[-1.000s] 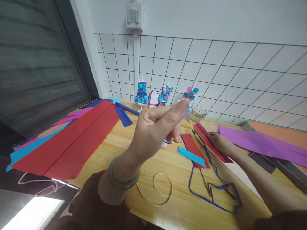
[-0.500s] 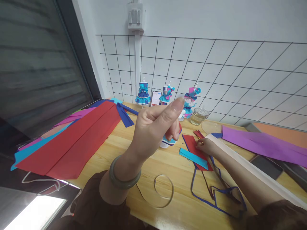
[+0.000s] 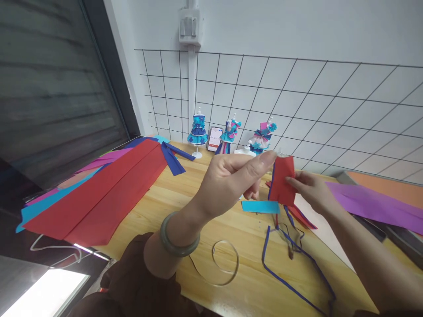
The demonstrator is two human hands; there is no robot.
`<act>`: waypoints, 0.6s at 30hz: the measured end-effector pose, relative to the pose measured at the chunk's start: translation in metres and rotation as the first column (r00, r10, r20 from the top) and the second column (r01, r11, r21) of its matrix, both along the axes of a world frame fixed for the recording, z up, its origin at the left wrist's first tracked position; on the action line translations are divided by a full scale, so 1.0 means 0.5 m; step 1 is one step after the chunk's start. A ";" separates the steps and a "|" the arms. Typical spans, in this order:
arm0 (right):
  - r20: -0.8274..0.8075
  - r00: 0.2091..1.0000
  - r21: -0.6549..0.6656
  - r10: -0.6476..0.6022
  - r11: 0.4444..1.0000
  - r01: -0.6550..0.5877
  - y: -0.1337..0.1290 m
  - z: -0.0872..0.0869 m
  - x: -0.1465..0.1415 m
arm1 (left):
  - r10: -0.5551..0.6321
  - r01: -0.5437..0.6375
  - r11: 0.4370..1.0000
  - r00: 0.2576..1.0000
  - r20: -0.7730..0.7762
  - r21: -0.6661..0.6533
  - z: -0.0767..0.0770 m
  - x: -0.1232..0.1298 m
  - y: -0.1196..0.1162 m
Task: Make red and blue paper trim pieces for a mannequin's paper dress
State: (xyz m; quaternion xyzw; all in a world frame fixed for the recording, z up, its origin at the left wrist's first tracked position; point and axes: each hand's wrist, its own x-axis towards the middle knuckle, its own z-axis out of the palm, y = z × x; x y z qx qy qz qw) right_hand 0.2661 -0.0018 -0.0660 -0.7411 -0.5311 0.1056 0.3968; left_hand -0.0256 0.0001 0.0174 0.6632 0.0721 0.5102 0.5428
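Red piece (image 3: 283,181) lifted in right hand (image 3: 312,188) — white mannequin (image 3: 246,151) largely hidden.

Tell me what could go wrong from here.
The right hand holds up the red piece near loose dark blue trim, which might snag or tangle. The light blue strip sits by the piece's lower edge and could be brushed aside.

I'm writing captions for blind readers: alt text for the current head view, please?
A person's right hand holds a red piece of material beside the left hand, above a wooden table; three small dressed mannequins stand behind.
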 end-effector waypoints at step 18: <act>-0.418 0.900 0.365 -0.126 0.884 0.293 -0.021 0.061 0.016 | -0.004 0.003 1.000 0.997 -0.076 -0.014 -0.009 0.021 -0.004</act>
